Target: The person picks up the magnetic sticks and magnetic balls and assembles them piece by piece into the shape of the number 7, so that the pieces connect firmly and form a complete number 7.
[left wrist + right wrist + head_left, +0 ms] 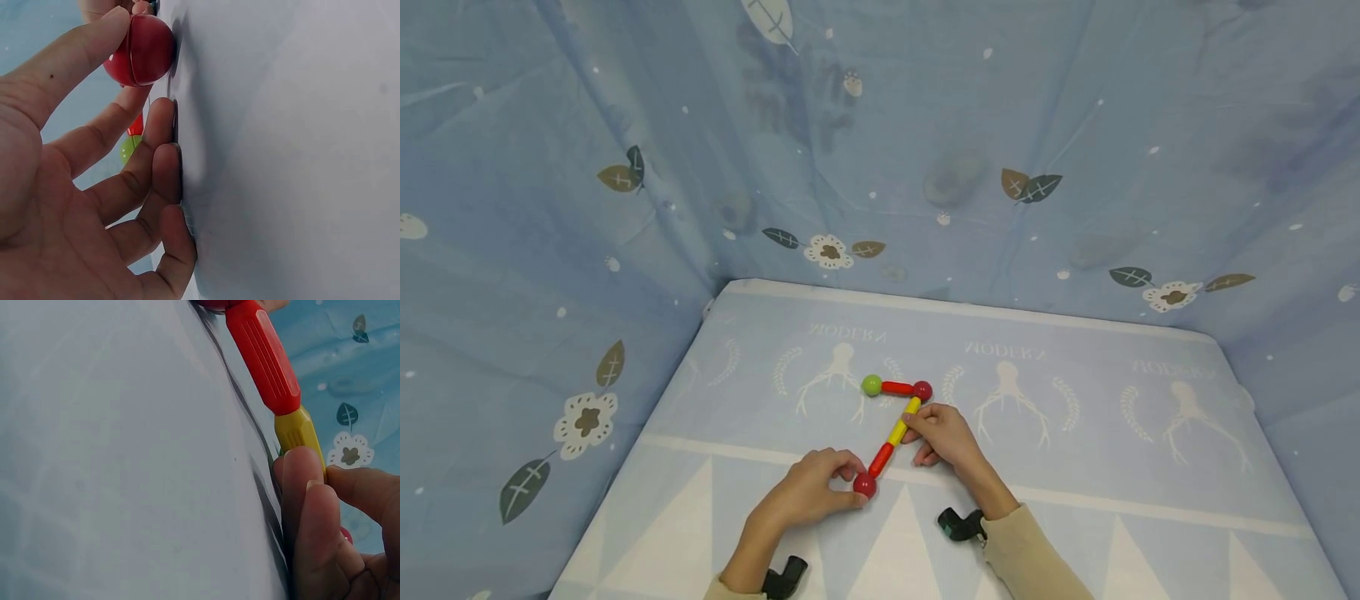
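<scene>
A chain of toy balls and rods lies on the table, bent near its far end. My left hand (pixel 811 490) pinches the red ball (pixel 864 486) at the near end; in the left wrist view, thumb and fingertip sit on either side of this ball (pixel 145 51). From it a red rod (pixel 882 459) runs up to a yellow rod (pixel 898 429), which my right hand (pixel 943 433) grips between thumb and fingers. Beyond stands a dark red ball (pixel 922 390), then a second red rod (pixel 897 387) leading left to a green ball (pixel 872 384). My right fingers partly cover the yellow rod (pixel 296 430).
Patterned cloth covers the table (pixel 1112 467). A blue curtain (pixel 910 167) with flowers and leaves hangs behind and at both sides. Black wrist-mounted devices show beside the left wrist (pixel 786 577) and the right wrist (pixel 961 525).
</scene>
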Available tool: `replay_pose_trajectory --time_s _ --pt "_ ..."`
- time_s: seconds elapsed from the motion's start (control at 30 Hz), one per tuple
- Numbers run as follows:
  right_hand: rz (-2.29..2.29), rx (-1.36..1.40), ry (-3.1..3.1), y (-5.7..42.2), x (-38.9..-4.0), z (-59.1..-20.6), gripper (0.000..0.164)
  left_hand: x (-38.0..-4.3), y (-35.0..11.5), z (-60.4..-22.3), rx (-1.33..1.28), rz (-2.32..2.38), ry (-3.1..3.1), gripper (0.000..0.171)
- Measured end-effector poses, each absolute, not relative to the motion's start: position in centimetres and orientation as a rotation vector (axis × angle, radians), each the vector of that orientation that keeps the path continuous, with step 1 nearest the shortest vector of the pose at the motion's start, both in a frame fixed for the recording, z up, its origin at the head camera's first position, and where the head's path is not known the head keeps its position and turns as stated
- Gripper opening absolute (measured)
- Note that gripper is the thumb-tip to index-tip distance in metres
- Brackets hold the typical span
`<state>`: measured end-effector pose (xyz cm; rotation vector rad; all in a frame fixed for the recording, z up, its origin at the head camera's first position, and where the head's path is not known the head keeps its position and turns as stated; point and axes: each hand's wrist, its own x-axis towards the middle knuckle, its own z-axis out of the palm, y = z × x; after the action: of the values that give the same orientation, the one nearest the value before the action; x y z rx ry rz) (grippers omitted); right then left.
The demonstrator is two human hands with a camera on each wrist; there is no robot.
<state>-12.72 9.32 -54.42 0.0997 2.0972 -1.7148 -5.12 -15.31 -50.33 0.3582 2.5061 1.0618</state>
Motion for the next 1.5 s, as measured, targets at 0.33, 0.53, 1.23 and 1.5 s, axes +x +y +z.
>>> replay_pose_trajectory --time_s 0.33,0.53,1.23,1.5 --pt "-1.739 0.088 2.067 9.3 -12.7 -54.0 0.035 -5.3 -15.4 -50.5 0.352 1.052 2.503 0.031" --pt "-1.732 0.090 2.080 9.3 -12.7 -54.1 0.036 -6.0 -15.9 -50.0 0.375 1.059 2.437 0.036" --pt "-1.727 0.093 2.079 9.3 -12.8 -54.2 0.038 -16.3 -13.7 -49.4 0.268 1.161 2.683 0.048" --pt "-1.747 0.092 2.072 9.4 -12.8 -54.4 0.039 -17.3 -13.4 -50.4 0.251 1.157 2.670 0.047"
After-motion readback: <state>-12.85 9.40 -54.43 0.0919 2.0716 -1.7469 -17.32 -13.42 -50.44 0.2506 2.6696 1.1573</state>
